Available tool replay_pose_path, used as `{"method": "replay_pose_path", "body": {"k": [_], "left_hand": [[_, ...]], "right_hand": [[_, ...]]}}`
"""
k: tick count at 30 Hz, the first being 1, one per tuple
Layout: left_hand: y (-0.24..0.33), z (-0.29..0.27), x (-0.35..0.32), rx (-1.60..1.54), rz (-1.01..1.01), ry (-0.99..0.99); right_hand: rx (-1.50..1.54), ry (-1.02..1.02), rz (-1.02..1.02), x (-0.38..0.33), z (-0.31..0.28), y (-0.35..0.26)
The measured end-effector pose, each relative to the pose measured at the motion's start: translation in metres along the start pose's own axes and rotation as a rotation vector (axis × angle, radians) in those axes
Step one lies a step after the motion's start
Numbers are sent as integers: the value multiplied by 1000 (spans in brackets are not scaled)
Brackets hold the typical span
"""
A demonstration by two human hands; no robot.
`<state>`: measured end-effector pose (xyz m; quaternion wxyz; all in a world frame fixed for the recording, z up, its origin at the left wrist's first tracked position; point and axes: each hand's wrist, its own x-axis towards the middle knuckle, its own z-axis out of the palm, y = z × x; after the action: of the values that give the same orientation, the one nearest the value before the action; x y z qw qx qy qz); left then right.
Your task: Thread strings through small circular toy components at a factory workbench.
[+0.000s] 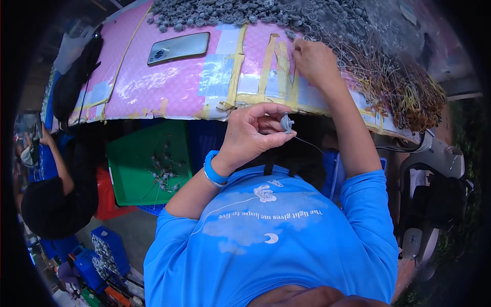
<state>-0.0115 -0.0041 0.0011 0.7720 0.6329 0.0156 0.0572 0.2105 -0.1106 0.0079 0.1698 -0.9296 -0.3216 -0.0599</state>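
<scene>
— What is the left hand (250,134) doing?
— It is pinching a small grey cap (287,123) with a thin wire, just below the tabletop (169,82) edge.
— And the right hand (314,61)?
— It is picking a wire (295,71) off the tabletop.

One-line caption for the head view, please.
Left hand pinches a small grey cap on a thin wire; right hand reaches the wire pile on a pink table.

A single fisheye camera on the person's head looks steeply down, close over their chest and forearms, onto the pink bench (169,82) just ahead, edges bending toward the rim.
</scene>
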Motion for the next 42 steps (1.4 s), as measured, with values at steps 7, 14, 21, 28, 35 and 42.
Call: {"method": "replay_pose_path", "body": {"k": [7, 14, 21, 28, 35, 42], "left_hand": [[-1, -13, -14, -21, 50, 150], [-3, -13, -12, -13, 103, 148], [-7, -12, -5, 75, 145, 181], [1, -17, -8, 83, 140, 193], [6, -17, -1, 117, 128, 144], [1, -11, -5, 289, 169, 197]], "right_hand": [[-89, -38, -162, -33, -14, -7], [-11, 85, -107, -31, -11, 6], [-47, 105, -151, -25, -8, 7], [919, -9, 49, -105, -34, -50], [1358, -110, 81, -135, -27, -57], [1198, -192, 151, -136, -33, -56]]}}
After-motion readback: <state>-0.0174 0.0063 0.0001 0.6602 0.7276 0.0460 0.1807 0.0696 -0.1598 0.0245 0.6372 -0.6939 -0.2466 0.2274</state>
